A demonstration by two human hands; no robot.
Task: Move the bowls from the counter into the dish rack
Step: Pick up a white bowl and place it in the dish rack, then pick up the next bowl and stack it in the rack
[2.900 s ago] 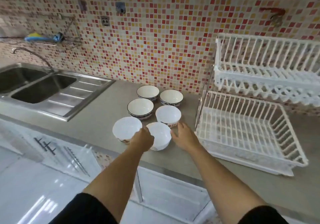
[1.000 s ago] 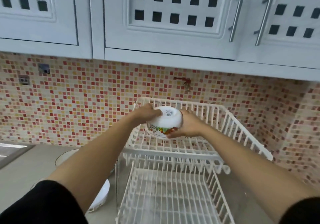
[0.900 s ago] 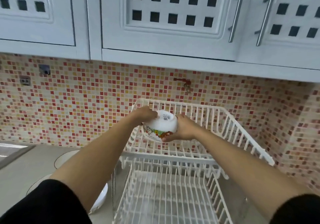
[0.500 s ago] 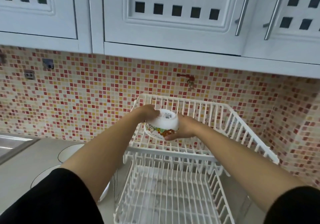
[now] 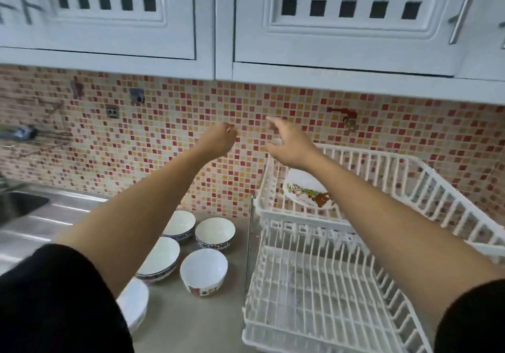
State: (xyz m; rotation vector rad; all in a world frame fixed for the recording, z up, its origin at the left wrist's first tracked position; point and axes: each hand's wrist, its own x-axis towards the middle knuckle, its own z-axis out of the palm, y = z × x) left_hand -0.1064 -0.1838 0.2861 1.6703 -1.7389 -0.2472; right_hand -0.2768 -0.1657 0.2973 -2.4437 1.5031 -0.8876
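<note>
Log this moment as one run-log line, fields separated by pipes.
left hand: empty, raised | right hand: empty, raised | cartoon bowl: upside down in dish rack upper tier | other bowls: on counter

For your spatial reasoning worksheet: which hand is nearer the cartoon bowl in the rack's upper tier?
Right. The right hand hangs just above the cartoon bowl; the left hand is farther off, up and leftward.

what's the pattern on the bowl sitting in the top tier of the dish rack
White bowl with colourful cartoon figures, one a brown bear, around its outside; head view.
</note>
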